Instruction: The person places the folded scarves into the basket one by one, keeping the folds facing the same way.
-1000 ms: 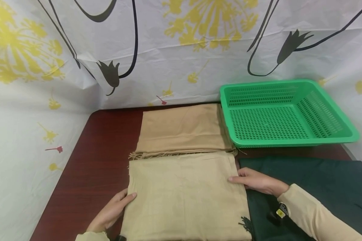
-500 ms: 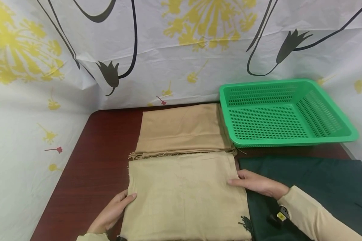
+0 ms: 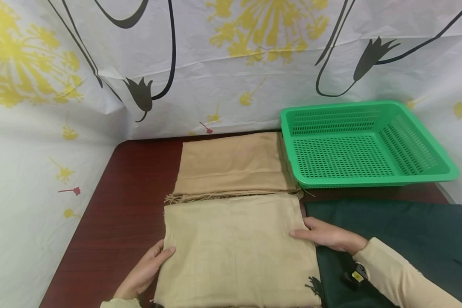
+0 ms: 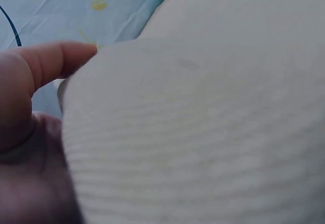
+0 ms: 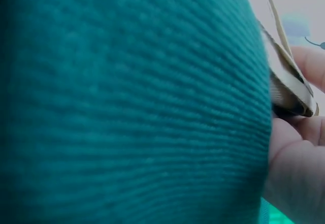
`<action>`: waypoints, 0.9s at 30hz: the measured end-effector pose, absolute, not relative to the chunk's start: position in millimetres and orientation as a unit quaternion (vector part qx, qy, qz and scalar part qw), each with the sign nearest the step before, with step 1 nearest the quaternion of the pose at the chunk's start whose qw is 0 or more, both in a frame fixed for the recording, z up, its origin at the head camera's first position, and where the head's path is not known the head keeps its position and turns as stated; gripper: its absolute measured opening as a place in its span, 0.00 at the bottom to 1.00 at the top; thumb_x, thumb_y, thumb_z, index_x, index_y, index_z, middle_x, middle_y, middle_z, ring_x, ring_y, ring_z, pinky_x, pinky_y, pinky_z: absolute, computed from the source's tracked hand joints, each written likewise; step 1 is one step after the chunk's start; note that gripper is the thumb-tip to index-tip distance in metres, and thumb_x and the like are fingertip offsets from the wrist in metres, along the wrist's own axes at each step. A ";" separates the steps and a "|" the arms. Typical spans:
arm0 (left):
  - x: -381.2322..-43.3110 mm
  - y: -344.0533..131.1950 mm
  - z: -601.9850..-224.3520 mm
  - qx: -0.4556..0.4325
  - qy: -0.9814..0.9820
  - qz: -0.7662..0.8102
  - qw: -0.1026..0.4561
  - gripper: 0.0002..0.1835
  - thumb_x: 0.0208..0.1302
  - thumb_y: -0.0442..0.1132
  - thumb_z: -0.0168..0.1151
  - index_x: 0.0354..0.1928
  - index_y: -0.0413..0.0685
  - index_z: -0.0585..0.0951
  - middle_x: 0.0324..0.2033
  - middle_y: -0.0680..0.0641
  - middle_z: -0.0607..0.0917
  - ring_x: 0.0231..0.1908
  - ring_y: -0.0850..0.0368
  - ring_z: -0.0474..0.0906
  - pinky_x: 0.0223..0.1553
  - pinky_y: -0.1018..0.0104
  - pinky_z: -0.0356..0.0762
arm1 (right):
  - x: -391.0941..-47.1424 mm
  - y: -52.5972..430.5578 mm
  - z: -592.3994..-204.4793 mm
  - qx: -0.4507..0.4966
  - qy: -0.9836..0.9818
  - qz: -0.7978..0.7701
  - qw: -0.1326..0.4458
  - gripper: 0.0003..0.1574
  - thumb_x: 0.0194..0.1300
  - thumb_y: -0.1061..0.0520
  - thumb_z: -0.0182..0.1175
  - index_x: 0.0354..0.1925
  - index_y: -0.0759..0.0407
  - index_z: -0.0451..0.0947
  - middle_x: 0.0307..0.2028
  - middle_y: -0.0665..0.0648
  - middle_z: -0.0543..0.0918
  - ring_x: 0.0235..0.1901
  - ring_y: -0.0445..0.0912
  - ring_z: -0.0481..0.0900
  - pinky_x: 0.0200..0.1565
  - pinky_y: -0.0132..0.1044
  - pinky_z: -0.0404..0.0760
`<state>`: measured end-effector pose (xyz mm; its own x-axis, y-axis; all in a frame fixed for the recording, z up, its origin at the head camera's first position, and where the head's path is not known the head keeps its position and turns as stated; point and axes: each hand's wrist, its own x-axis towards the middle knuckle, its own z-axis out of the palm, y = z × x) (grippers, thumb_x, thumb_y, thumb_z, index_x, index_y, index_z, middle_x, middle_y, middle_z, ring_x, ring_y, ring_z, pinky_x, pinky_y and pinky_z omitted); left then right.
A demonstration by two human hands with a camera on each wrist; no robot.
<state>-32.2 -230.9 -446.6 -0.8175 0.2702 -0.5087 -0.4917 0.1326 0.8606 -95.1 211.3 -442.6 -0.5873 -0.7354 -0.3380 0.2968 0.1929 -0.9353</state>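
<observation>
With 2 side edges pinched by the left hand (image 3: 143, 270) and right hand (image 3: 333, 234), the folded pale-beige shawl (image 3: 235, 252), lying in front of the fringed tan shawl (image 3: 231, 164) and beside the dark green cloth (image 3: 381, 224), is best squared with all layers gripped evenly.

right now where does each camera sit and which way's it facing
Head: on the head, facing forward and down at the cream cloth; left hand, right hand, sleeves show.
Left wrist: worn there, close on the cream cloth; part of the left hand shows.
Right wrist: worn there, close on green cloth; part of the right hand shows.
Head and right wrist share the green cloth.
</observation>
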 end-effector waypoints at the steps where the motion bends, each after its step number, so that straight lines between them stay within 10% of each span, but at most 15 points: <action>1: -32.0 -230.6 -446.8 -0.082 0.695 0.653 0.289 0.35 0.66 0.47 0.46 0.63 0.31 0.45 0.48 0.40 0.70 0.42 0.55 0.73 0.43 0.62 0.71 | -94.6 211.2 -442.6 -0.166 0.645 -0.615 0.423 0.27 0.68 0.57 0.44 0.57 0.77 0.57 0.41 0.67 0.77 0.38 0.57 0.78 0.38 0.44 0.77; 27: -30.8 -210.3 -447.1 -0.131 0.751 0.617 0.196 0.35 0.64 0.53 0.46 0.63 0.39 0.48 0.50 0.36 0.64 0.39 0.54 0.71 0.40 0.62 0.70 | -83.5 198.6 -432.5 -0.131 0.752 -0.550 0.340 0.40 0.67 0.50 0.47 0.65 0.71 0.44 0.53 0.65 0.69 0.47 0.49 0.73 0.47 0.37 0.69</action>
